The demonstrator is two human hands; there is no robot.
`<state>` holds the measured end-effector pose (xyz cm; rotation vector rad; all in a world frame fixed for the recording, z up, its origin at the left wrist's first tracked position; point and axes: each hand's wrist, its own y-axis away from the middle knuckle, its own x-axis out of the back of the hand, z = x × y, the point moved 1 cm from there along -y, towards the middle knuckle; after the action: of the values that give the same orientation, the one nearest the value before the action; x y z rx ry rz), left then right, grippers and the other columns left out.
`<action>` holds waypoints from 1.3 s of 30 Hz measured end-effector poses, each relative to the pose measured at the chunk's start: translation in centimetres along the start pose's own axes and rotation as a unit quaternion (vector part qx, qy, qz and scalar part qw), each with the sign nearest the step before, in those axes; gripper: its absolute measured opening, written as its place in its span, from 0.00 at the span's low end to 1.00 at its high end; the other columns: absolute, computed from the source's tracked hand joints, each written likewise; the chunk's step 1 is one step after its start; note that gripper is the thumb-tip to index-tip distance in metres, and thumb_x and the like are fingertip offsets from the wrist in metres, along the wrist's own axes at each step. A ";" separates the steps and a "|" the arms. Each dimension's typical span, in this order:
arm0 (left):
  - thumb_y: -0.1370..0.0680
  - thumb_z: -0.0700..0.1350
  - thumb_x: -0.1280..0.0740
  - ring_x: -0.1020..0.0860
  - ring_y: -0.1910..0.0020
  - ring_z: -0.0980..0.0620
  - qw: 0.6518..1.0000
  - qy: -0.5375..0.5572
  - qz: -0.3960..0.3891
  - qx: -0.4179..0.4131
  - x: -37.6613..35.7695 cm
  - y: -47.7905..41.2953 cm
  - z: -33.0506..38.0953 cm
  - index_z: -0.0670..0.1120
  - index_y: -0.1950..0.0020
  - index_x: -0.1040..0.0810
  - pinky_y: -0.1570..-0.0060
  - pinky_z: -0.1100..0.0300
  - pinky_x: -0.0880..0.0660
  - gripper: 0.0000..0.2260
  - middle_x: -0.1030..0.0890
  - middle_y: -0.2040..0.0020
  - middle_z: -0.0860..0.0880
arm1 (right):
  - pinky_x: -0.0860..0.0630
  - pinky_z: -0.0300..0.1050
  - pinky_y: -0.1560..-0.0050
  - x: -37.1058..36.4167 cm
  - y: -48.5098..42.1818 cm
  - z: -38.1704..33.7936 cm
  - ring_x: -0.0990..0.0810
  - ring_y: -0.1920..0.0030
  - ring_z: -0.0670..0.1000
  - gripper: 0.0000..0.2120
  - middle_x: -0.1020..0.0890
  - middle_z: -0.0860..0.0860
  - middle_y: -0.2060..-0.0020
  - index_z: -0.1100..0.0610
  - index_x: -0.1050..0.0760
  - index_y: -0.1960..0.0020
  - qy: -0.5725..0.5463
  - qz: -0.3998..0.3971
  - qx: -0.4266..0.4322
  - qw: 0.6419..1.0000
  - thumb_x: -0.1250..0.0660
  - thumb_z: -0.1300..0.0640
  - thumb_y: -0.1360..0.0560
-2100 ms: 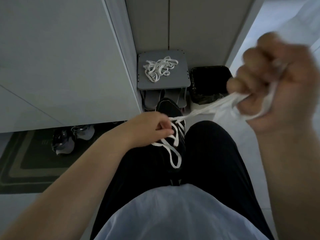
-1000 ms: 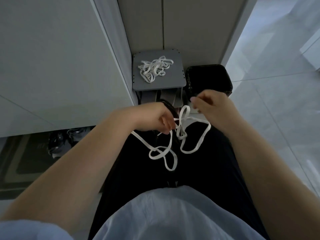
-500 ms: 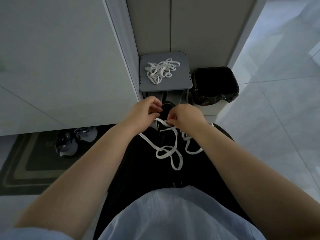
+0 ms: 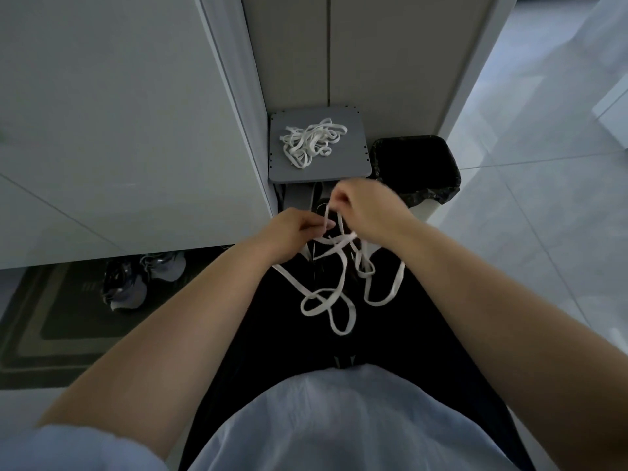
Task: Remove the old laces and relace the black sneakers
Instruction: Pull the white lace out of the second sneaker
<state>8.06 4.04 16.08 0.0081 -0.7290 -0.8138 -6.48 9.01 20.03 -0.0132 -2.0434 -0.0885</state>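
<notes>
A black sneaker rests between my knees on my black trousers, mostly hidden by my hands. A white lace runs through it and trails in loose loops over my lap. My left hand pinches one strand of the lace at the shoe's left side. My right hand pinches another strand and lifts it just above the shoe. A heap of white laces lies on a small grey stool ahead.
A black-lined waste bin stands right of the stool. A pair of grey sneakers sits on a dark mat at the left. A white cabinet wall fills the upper left; pale tiled floor lies to the right.
My right hand came down from a high pull at the upper right to the shoe. It has now lifted a strand slightly above the sneaker. The loose loops fell onto my lap.
</notes>
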 end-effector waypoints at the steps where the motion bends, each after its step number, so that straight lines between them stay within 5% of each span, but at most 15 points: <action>1: 0.21 0.42 0.37 0.24 0.43 0.58 1.000 0.009 -0.013 0.009 0.1 0.0 0.0 0.48 0.48 0.19 0.37 0.61 0.32 0.08 0.20 0.41 0.53 | 0.25 0.45 0.56 1.3 -0.1 -0.4 0.22 0.57 0.50 0.09 0.20 0.50 0.57 0.57 0.24 0.50 -0.040 0.033 -0.005 0.999 0.40 0.54 0.21; 3: 0.21 0.44 0.37 0.24 0.44 0.61 0.999 0.033 -0.032 0.010 0.2 -0.1 0.1 0.49 0.52 0.18 0.36 0.60 0.31 0.08 0.21 0.42 0.57 | 0.30 0.34 0.63 4.5 -0.3 -1.5 0.25 0.63 0.42 0.08 0.23 0.44 0.62 0.55 0.24 0.50 -0.114 0.103 -0.004 0.988 0.41 0.54 0.20; 5: 0.21 0.44 0.38 0.24 0.45 0.63 0.998 0.043 -0.042 -0.010 0.3 -0.1 0.8 0.46 0.45 0.19 0.36 0.62 0.32 0.10 0.22 0.42 0.58 | 0.32 0.28 0.66 8.0 -0.2 -3.0 0.27 0.66 0.38 0.07 0.25 0.42 0.65 0.54 0.25 0.51 -0.169 0.169 0.015 0.971 0.41 0.54 0.20; 7: 0.20 0.47 0.40 0.27 0.43 0.66 0.997 0.038 -0.053 -0.035 0.4 0.0 1.9 0.48 0.38 0.23 0.38 0.70 0.34 0.13 0.24 0.39 0.59 | 0.25 0.33 0.57 10.6 0.1 -4.2 0.21 0.62 0.44 0.08 0.21 0.46 0.63 0.54 0.27 0.56 -0.263 0.213 0.051 0.940 0.41 0.56 0.20; 10: 0.20 0.50 0.43 0.29 0.41 0.68 0.994 0.025 -0.081 -0.067 0.8 0.2 3.9 0.52 0.37 0.24 0.43 0.79 0.38 0.14 0.25 0.41 0.62 | 0.20 0.48 0.50 12.4 0.6 -5.0 0.16 0.55 0.49 0.09 0.16 0.50 0.59 0.54 0.29 0.58 -0.443 0.227 0.115 0.859 0.44 0.60 0.20; 15: 0.19 0.49 0.45 0.23 0.45 0.57 0.988 -0.093 -0.105 -0.070 2.4 0.1 4.8 0.50 0.59 0.23 0.41 0.61 0.32 0.14 0.19 0.47 0.51 | 0.22 0.44 0.58 11.8 0.8 -1.9 0.19 0.66 0.49 0.08 0.18 0.50 0.69 0.61 0.28 0.53 -0.666 0.271 -0.028 0.694 0.45 0.62 0.19; 16: 0.18 0.49 0.45 0.24 0.46 0.55 0.986 -0.125 -0.089 -0.061 3.0 0.1 4.8 0.50 0.59 0.24 0.43 0.60 0.32 0.14 0.19 0.48 0.51 | 0.24 0.43 0.61 11.1 1.0 -0.9 0.23 0.69 0.47 0.08 0.21 0.49 0.71 0.60 0.27 0.52 -0.644 0.285 -0.076 0.706 0.44 0.61 0.19; 18: 0.19 0.49 0.45 0.24 0.50 0.52 0.982 -0.173 -0.054 -0.047 4.0 0.1 4.9 0.50 0.57 0.23 0.49 0.58 0.31 0.13 0.21 0.51 0.51 | 0.27 0.42 0.61 8.8 1.5 0.6 0.26 0.68 0.46 0.10 0.21 0.47 0.69 0.57 0.25 0.49 -0.544 0.253 -0.144 0.787 0.46 0.58 0.19; 21: 0.19 0.46 0.43 0.26 0.55 0.51 0.974 -0.213 -0.027 -0.076 4.8 0.2 6.5 0.46 0.56 0.22 0.55 0.58 0.31 0.12 0.23 0.58 0.52 | 0.30 0.46 0.42 4.9 2.6 1.0 0.23 0.48 0.45 0.23 0.19 0.44 0.49 0.49 0.22 0.46 -0.418 0.101 -0.124 0.894 0.54 0.43 0.19; 24: 0.20 0.42 0.42 0.29 0.58 0.56 0.963 -0.238 -0.012 -0.127 5.6 0.3 9.6 0.45 0.55 0.22 0.58 0.60 0.34 0.10 0.25 0.59 0.53 | 0.33 0.44 0.36 2.7 2.7 0.1 0.25 0.41 0.42 0.23 0.21 0.45 0.42 0.48 0.23 0.41 -0.409 -0.030 -0.029 0.911 0.47 0.36 0.24; 27: 0.20 0.42 0.42 0.31 0.63 0.57 0.948 -0.264 0.023 -0.177 6.7 0.4 13.0 0.42 0.55 0.22 0.56 0.60 0.33 0.11 0.25 0.60 0.51 | 0.33 0.40 0.35 1.1 2.1 -1.0 0.24 0.41 0.42 0.18 0.21 0.47 0.41 0.54 0.24 0.40 -0.336 -0.119 0.017 0.934 0.37 0.44 0.24; 29: 0.19 0.44 0.43 0.28 0.61 0.56 0.941 -0.269 0.050 -0.198 7.3 0.4 14.7 0.43 0.52 0.20 0.58 0.63 0.32 0.12 0.24 0.59 0.52 | 0.33 0.39 0.37 0.3 1.8 -1.7 0.21 0.45 0.41 0.15 0.17 0.46 0.49 0.55 0.23 0.44 -0.365 -0.130 0.008 0.922 0.43 0.49 0.20; 32: 0.20 0.46 0.42 0.24 0.53 0.51 0.947 -0.234 0.083 -0.202 7.5 0.5 15.1 0.45 0.47 0.20 0.56 0.61 0.31 0.11 0.21 0.52 0.48 | 0.28 0.44 0.40 0.8 1.4 -1.0 0.17 0.53 0.46 0.22 0.15 0.50 0.60 0.58 0.22 0.58 -0.462 -0.102 -0.046 0.880 0.51 0.51 0.17; 36: 0.20 0.45 0.41 0.25 0.49 0.56 0.984 -0.085 0.096 -0.124 6.4 0.2 10.2 0.47 0.38 0.28 0.50 0.67 0.31 0.11 0.23 0.48 0.53 | 0.22 0.51 0.47 4.1 1.0 -0.6 0.16 0.61 0.54 0.21 0.17 0.54 0.70 0.60 0.27 0.63 -0.629 -0.021 -0.081 0.773 0.49 0.54 0.17; 39: 0.18 0.44 0.45 0.25 0.45 0.53 0.997 -0.045 0.022 -0.066 3.0 0.7 5.7 0.47 0.36 0.27 0.47 0.68 0.30 0.13 0.23 0.42 0.50 | 0.20 0.51 0.51 8.4 0.3 -1.3 0.16 0.62 0.55 0.18 0.17 0.55 0.70 0.62 0.28 0.60 -0.695 0.053 -0.069 0.714 0.49 0.57 0.18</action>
<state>6.48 4.00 22.41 -0.1641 -0.7556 -0.8222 -9.14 9.02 28.15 -0.4076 -3.5543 -0.1969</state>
